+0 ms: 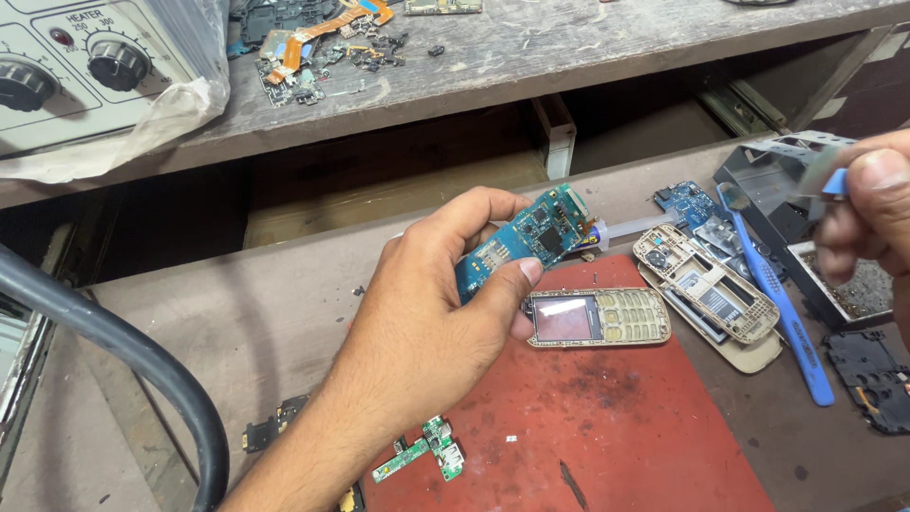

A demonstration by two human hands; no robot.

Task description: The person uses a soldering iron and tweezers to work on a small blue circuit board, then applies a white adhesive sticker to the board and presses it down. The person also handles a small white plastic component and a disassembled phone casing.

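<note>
Here the left hand (pixel 445 313) sits at the centre of the frame, closed on a small blue circuit board (pixel 526 239) — thumb under the lower edge, fingers curled over the upper one, the board tilted with its chip side towards the camera. It is held in the air above the red mat (pixel 607 417) that covers the lower middle of the table (pixel 265 303).

The right hand (pixel 872 213) comes in at the right edge, pinched shut on a thin blue-tipped tool (pixel 823 178); the tool is blurred, so it may be tweezers or a small blade — I cannot tell which. It is well apart from the board.

To do this step well, the board is best gripped by its edges only, as it is now, with no fingertip on the chips or the connector at its upper right end. Steadying the left wrist against the table would keep the board from wobbling when the tool meets it, and the tool should come in slowly and flat, not point-first.

Just below and right of the board lie a phone keypad frame (pixel 599 318) and a second open phone shell (pixel 706 284), with a blue pry tool (pixel 782 308) beside them. A small green board (pixel 431 450) lies at the mat's lower left corner.
</note>
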